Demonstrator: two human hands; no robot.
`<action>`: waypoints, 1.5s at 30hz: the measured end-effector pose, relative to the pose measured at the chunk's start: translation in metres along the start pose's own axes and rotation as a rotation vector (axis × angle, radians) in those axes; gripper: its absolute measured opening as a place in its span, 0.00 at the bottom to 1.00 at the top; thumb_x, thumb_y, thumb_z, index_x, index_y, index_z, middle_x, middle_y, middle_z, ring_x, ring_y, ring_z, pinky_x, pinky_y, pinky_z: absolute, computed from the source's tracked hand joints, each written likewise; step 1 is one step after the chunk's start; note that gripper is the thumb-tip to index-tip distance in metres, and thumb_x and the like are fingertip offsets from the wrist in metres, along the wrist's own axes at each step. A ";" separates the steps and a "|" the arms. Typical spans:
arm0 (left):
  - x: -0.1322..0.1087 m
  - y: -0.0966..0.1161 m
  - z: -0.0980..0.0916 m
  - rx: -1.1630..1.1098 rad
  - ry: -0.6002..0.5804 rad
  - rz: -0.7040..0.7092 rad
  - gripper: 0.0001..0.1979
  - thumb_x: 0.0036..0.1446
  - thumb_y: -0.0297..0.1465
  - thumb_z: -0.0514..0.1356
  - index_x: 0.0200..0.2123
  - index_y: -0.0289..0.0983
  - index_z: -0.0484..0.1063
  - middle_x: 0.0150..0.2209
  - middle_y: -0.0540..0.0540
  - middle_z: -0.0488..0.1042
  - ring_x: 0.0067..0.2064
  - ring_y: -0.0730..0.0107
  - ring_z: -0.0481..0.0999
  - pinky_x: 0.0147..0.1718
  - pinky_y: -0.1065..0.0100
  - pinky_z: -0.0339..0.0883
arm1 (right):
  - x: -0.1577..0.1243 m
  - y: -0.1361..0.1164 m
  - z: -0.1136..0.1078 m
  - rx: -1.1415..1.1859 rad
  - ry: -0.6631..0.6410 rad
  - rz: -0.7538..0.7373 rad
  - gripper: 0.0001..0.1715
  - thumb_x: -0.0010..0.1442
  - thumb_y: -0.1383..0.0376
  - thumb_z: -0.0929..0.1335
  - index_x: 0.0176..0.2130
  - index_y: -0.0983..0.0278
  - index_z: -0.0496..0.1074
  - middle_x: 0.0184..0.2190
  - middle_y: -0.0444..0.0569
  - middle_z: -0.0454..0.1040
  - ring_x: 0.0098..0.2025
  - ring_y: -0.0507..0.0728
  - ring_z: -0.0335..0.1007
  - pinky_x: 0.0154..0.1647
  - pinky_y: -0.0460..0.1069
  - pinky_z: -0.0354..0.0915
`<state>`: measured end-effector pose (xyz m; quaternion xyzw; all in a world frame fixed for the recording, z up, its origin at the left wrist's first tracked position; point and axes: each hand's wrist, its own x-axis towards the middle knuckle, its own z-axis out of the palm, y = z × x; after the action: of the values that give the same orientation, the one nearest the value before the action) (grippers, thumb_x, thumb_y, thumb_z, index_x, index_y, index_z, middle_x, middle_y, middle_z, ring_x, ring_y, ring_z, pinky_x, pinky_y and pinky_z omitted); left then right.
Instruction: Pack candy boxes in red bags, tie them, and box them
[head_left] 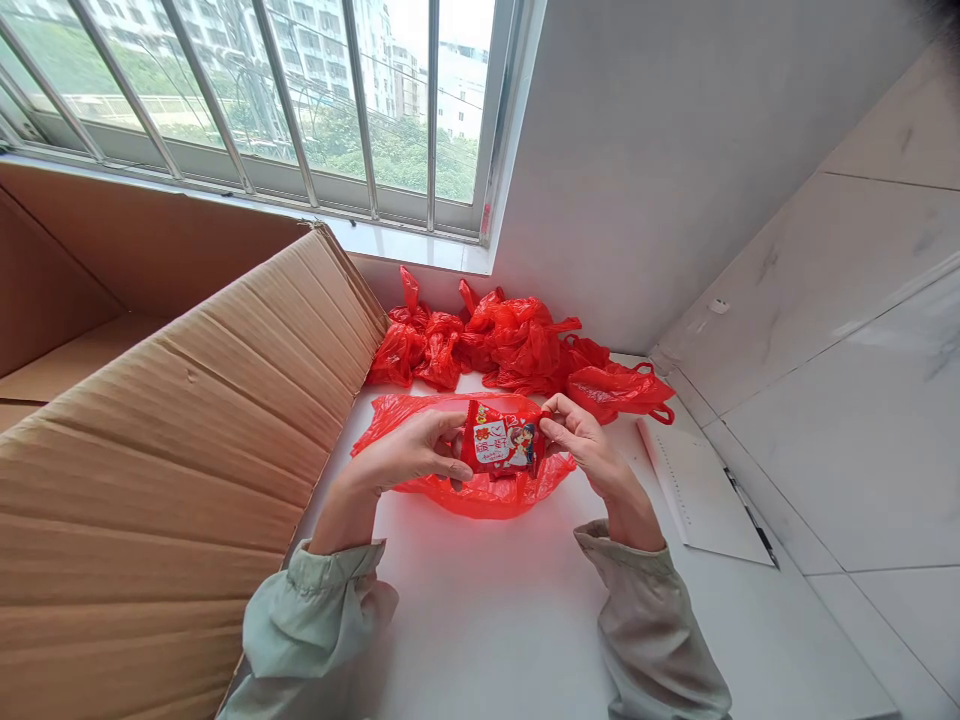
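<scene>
Between my two hands is a small red candy packet [504, 440], printed with a cartoon couple and white lettering, its front turned up toward me. My left hand [420, 452] grips the packet's left edge between thumb and fingers. At its upper right corner, my right hand [574, 432] pinches it. Directly beneath lies a spread red plastic bag [480, 503] on the white table [480, 610]. Something dark red shows in the bag under the packet, mostly hidden by it.
Several knotted red plastic bags [517, 340] are heaped along the wall behind. A large open cardboard box [187, 430] stands at the left. On the right lie a white notepad [705, 495] and a black pen [750, 515]. A barred window [300, 110] is above.
</scene>
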<state>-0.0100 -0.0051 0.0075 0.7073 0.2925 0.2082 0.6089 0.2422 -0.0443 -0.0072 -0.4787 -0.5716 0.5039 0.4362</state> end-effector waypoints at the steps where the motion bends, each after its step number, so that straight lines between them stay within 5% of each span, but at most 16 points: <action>1: 0.000 0.001 0.000 0.016 0.006 0.014 0.20 0.43 0.35 0.71 0.42 0.36 0.78 0.30 0.47 0.76 0.33 0.64 0.76 0.30 0.69 0.69 | -0.001 -0.001 0.001 -0.015 0.006 -0.016 0.16 0.60 0.52 0.68 0.34 0.61 0.63 0.28 0.41 0.68 0.30 0.51 0.65 0.32 0.47 0.63; 6: 0.004 0.002 0.007 -0.050 0.077 0.030 0.18 0.51 0.41 0.67 0.42 0.37 0.77 0.38 0.44 0.78 0.42 0.60 0.76 0.41 0.65 0.70 | -0.007 -0.010 0.007 -0.119 0.005 -0.104 0.11 0.63 0.55 0.66 0.35 0.60 0.64 0.30 0.42 0.70 0.32 0.53 0.66 0.34 0.48 0.64; 13: 0.013 -0.003 0.012 -0.125 0.253 -0.073 0.18 0.47 0.44 0.69 0.28 0.34 0.75 0.27 0.48 0.75 0.30 0.68 0.73 0.29 0.69 0.67 | -0.009 -0.013 0.005 -0.177 0.006 -0.120 0.10 0.62 0.57 0.66 0.34 0.60 0.65 0.30 0.42 0.69 0.33 0.53 0.65 0.35 0.48 0.64; 19: 0.006 0.004 0.006 -0.141 0.366 -0.085 0.19 0.49 0.47 0.67 0.31 0.35 0.77 0.33 0.44 0.80 0.39 0.61 0.77 0.33 0.69 0.68 | -0.009 -0.009 -0.008 -0.119 0.116 -0.066 0.11 0.61 0.56 0.66 0.34 0.59 0.63 0.30 0.42 0.69 0.34 0.54 0.66 0.36 0.49 0.65; 25: 0.009 -0.002 0.010 -0.089 0.361 -0.044 0.23 0.48 0.46 0.69 0.42 0.37 0.74 0.44 0.43 0.78 0.45 0.60 0.76 0.39 0.66 0.69 | -0.012 -0.014 -0.006 -0.194 0.038 -0.118 0.09 0.62 0.57 0.65 0.34 0.59 0.64 0.29 0.42 0.68 0.33 0.53 0.65 0.37 0.49 0.63; 29: 0.014 -0.005 0.012 -0.185 0.330 -0.015 0.18 0.47 0.43 0.70 0.35 0.36 0.76 0.36 0.46 0.79 0.40 0.62 0.77 0.40 0.66 0.69 | -0.011 -0.016 -0.003 -0.260 0.047 -0.145 0.07 0.63 0.59 0.65 0.34 0.59 0.65 0.31 0.42 0.68 0.33 0.53 0.63 0.36 0.48 0.61; 35: 0.014 0.000 0.011 -0.220 0.443 -0.082 0.19 0.43 0.45 0.71 0.29 0.34 0.79 0.30 0.47 0.78 0.35 0.66 0.76 0.35 0.68 0.69 | -0.009 -0.011 -0.002 -0.177 0.050 -0.081 0.09 0.62 0.58 0.65 0.34 0.60 0.65 0.31 0.42 0.67 0.35 0.53 0.63 0.37 0.48 0.61; 42: 0.017 -0.003 0.014 -0.320 0.429 -0.136 0.23 0.42 0.47 0.71 0.32 0.34 0.76 0.31 0.47 0.78 0.34 0.67 0.77 0.33 0.69 0.71 | -0.006 -0.007 0.003 -0.064 0.140 -0.088 0.15 0.60 0.52 0.68 0.36 0.60 0.65 0.32 0.42 0.67 0.33 0.52 0.64 0.35 0.47 0.63; 45: 0.018 -0.004 0.014 -0.302 0.467 -0.099 0.25 0.43 0.48 0.70 0.35 0.34 0.77 0.33 0.45 0.79 0.34 0.65 0.77 0.32 0.68 0.72 | -0.009 -0.009 0.000 -0.055 0.050 -0.012 0.18 0.59 0.50 0.70 0.38 0.61 0.66 0.33 0.44 0.70 0.34 0.53 0.66 0.35 0.48 0.65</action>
<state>0.0115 -0.0033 0.0004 0.5265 0.4246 0.3768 0.6329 0.2421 -0.0531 0.0014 -0.4998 -0.5770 0.4732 0.4397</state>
